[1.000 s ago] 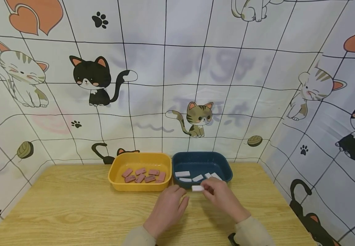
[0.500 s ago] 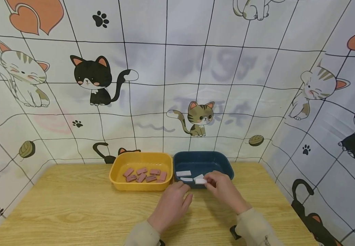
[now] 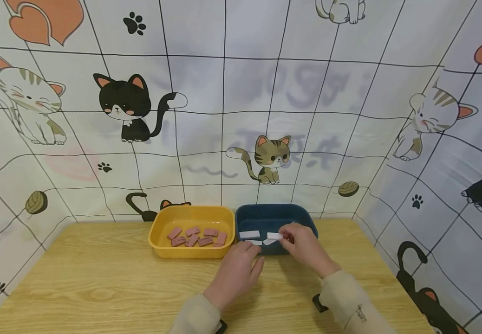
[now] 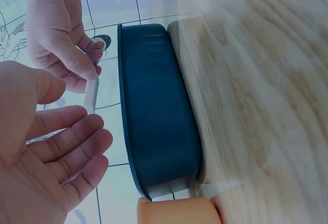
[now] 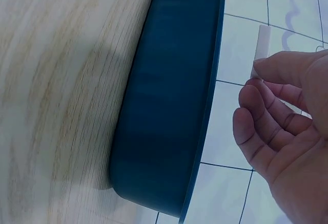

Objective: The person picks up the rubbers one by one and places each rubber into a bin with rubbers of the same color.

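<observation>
Over the dark blue tray (image 3: pixel 276 208) in the head view, my right hand (image 3: pixel 305 248) pinches one end of a white rectangular block (image 3: pixel 274 235) between thumb and fingers. The right wrist view shows the block (image 5: pixel 262 42) lengthwise, raised above the tray's rim. Several more white blocks (image 3: pixel 249 234) lie inside, partly hidden by my hands. My left hand (image 3: pixel 233 273) is in front of the tray near its left corner. Its fingers are loosely bent and hold nothing; in the left wrist view the fingertips of this hand (image 4: pixel 46 142) come close to the block's free end.
A yellow tray (image 3: pixel 191 253) stands against the blue one on its left, with several pink rectangular blocks (image 3: pixel 192 240) inside. Both sit at the back of a wooden table (image 3: pixel 111 278). A cat-print cloth (image 3: pixel 199 134) hangs behind and at the sides.
My right hand has carried the white block up and away from me, from in front of the blue tray to over it. My left hand has shifted slightly right and forward.
</observation>
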`<state>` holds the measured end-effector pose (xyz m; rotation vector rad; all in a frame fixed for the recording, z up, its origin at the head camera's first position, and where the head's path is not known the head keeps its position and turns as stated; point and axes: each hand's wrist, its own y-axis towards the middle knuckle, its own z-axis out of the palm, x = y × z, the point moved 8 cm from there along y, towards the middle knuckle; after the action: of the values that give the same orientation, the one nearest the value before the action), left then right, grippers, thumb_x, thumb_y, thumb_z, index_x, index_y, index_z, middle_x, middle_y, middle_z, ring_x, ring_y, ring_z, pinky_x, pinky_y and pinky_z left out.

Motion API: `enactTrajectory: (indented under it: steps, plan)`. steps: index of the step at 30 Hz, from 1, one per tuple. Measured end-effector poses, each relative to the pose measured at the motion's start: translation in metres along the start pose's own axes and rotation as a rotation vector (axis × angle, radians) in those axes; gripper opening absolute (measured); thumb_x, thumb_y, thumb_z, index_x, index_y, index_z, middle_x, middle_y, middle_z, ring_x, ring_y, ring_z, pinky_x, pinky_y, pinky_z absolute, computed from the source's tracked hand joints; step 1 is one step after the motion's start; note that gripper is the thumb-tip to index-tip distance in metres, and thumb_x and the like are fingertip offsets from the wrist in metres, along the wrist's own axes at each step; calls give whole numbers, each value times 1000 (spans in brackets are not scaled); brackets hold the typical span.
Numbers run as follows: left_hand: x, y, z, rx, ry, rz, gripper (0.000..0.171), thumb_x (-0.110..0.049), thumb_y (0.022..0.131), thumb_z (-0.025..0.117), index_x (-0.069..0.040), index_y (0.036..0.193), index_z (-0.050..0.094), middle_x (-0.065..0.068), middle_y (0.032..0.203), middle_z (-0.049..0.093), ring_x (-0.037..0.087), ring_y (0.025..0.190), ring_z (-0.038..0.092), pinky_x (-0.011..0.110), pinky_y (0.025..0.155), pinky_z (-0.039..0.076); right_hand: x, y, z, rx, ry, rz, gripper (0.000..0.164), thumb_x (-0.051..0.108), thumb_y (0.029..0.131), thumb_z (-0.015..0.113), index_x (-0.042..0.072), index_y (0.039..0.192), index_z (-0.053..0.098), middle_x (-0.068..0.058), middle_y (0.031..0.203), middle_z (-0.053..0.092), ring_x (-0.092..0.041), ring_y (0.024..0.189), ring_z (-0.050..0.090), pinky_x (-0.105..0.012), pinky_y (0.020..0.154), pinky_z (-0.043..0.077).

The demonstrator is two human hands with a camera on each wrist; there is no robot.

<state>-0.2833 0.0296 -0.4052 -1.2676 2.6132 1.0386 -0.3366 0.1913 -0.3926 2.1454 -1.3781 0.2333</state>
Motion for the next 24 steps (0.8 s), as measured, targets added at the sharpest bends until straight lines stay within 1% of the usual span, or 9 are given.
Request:
enactTrajectory:
  steps: [5, 10, 15, 20, 24]
  plan:
    - [-1, 5, -1, 0, 9, 13, 14, -18, 98, 69, -7, 104, 75, 3, 96, 69, 15, 86, 62, 31, 81, 55, -8, 8, 1, 8, -1, 31, 9, 1, 88, 78, 5, 95, 72, 1, 81, 61, -10, 69, 52, -24, 60, 47]
    - [1, 9, 2, 23, 4, -3, 16, -19, 99, 69, -6, 104, 75, 3, 95, 68, 14, 84, 60, 30, 79, 54, -14, 16, 2, 28, -7, 56, 8, 1, 89, 77, 4, 96, 72, -1, 82, 62, -12, 71, 54, -26, 63, 50]
    - [4, 13, 6, 41, 12, -16, 18, -21, 99, 68, -6, 105, 75, 2, 94, 68, 13, 83, 59, 30, 80, 54, -18, 26, 4, 47, -47, 44, 7, 2, 91, 75, 3, 97, 72, -3, 83, 63, -12, 72, 55, -31, 66, 51]
    - [4, 15, 9, 46, 25, -10, 19, -22, 100, 66, -7, 107, 76, 2, 97, 69, 15, 88, 62, 32, 85, 54, -23, 36, 12, 58, -70, 32, 7, 1, 91, 74, 2, 98, 73, -4, 85, 65, -14, 74, 58, -35, 68, 53]
    - [5, 17, 10, 52, 27, -10, 18, -21, 100, 66, -7, 107, 75, 2, 99, 69, 15, 91, 63, 33, 88, 54, -30, 43, 23, 83, -68, 72, 8, 2, 91, 74, 2, 99, 73, -6, 87, 66, -17, 76, 60, -37, 71, 54]
